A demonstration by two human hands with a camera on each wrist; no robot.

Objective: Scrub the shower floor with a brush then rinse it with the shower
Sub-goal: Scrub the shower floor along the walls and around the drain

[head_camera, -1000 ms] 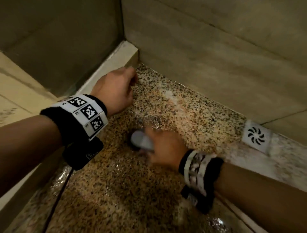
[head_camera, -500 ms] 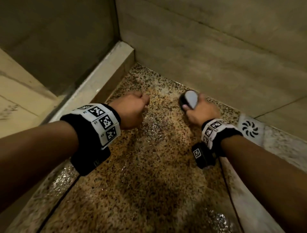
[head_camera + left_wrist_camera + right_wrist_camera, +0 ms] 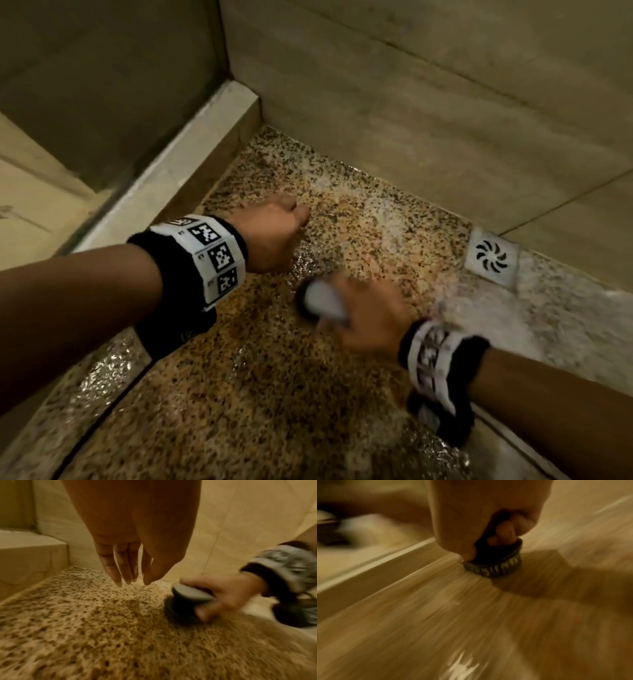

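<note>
The speckled brown shower floor (image 3: 260, 394) is wet, with pale foam near the back wall. My right hand (image 3: 370, 315) grips a round dark scrub brush (image 3: 320, 301) with a grey top, bristles down on the floor at mid-frame; it is blurred by motion. In the right wrist view the fingers curl round the brush (image 3: 496, 563). The left wrist view shows the brush (image 3: 187, 601) right of my left hand (image 3: 130, 577). My left hand (image 3: 274, 233) hovers over the floor, fingers hanging straight and holding nothing.
A square white drain cover (image 3: 491, 257) sits in the floor at the right by the back wall (image 3: 411, 120). A raised pale curb (image 3: 171, 171) runs along the left. A lighter stone strip (image 3: 548, 325) borders the floor on the right.
The right hand has pulled the brush back from near the back wall toward me and to the left. The left hand has stayed about where it was.
</note>
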